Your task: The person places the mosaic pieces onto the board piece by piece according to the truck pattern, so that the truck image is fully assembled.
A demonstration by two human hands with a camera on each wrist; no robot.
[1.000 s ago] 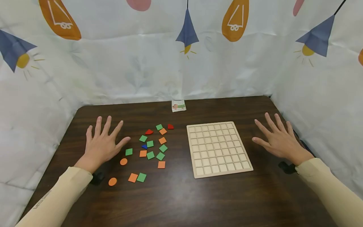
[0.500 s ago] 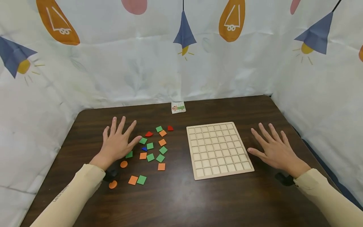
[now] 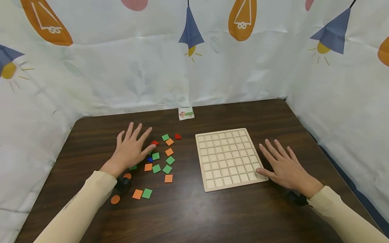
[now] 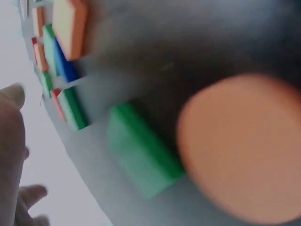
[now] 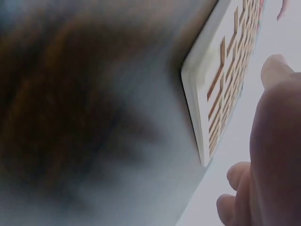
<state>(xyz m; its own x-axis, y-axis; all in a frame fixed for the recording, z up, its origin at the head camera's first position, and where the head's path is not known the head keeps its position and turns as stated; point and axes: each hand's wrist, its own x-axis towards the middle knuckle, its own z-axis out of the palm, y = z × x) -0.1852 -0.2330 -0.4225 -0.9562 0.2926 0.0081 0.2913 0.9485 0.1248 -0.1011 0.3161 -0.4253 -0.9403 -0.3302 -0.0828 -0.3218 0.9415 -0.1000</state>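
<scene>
A pale wooden grid board [image 3: 229, 158] lies on the dark table [image 3: 188, 212], its cells all bare. Left of it is a scatter of small flat tiles [image 3: 161, 158], green and orange squares with red and blue pieces among them. My left hand [image 3: 130, 150] lies flat with spread fingers over the left side of the scatter, thumb tip by a red piece [image 3: 155, 142]. My right hand [image 3: 281, 167] rests flat at the board's right edge, its thumb on the near right corner. The left wrist view shows an orange disc [image 4: 240, 146] and a green square [image 4: 141, 150] up close.
A small pattern card [image 3: 186, 113] lies at the back edge of the table. Orange discs [image 3: 115, 199] and an orange-green pair [image 3: 142, 193] sit near my left forearm. White printed sheets [image 3: 343, 84] wall in the table on three sides.
Both hands have slid inward: the left from bare table onto the tile scatter, the right from the table's right side to the board's edge.
</scene>
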